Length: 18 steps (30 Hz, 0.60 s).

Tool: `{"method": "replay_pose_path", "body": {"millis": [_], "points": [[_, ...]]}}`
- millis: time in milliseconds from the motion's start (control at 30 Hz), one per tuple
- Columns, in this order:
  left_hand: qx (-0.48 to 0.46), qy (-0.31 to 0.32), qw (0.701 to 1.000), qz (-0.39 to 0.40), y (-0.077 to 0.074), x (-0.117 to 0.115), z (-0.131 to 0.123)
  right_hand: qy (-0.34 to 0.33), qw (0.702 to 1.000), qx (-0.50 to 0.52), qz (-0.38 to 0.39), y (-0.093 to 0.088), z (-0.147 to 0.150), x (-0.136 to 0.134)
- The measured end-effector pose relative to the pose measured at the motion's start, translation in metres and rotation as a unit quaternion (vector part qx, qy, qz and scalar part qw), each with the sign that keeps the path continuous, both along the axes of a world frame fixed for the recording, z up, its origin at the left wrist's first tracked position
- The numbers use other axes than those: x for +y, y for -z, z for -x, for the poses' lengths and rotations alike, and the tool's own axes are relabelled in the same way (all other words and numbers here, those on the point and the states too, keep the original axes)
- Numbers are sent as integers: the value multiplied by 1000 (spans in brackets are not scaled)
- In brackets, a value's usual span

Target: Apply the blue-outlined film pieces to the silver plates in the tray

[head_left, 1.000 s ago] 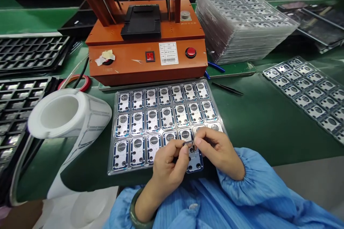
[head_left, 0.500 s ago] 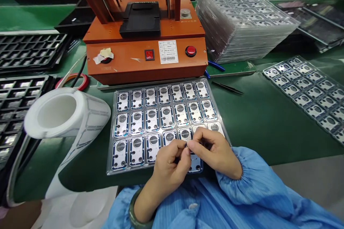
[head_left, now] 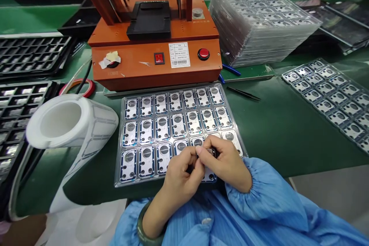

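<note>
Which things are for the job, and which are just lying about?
Seem part of the job: small dark piece at the left hand and right hand; clear tray underneath.

Seem just lying about: tweezers, red tape, white roll.

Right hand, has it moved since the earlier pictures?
Yes. Judged against the orange machine, the right hand has shifted left in the view, closer to the left hand.

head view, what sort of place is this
Most likely a factory assembly station: there's an orange machine with a red push button, a tall stack of clear plastic trays, and a front tray holding rows of matching flat parts.
</note>
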<state>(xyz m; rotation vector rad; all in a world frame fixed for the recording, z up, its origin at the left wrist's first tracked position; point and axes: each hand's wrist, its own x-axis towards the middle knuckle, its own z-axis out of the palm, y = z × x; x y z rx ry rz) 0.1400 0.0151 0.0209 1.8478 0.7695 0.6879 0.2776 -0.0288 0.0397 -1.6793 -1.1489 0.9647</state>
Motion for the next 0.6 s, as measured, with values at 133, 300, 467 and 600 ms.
{"method": "replay_pose_path", "body": {"millis": [133,300,467,600], "points": [[-28,-17,999,36,3,-2,1,-46,998,49,-16,0,-7,-3],[-55,-23,996,61,4,-4,3,-69,988,123,-58,1,-19,-10],[-57,-46,996,54,1,-2,5,-76,991,82,-68,4,-17,-10],[-19,-80,997,-4,-2,-1,3,-76,993,54,-73,2,-14,-9]]}}
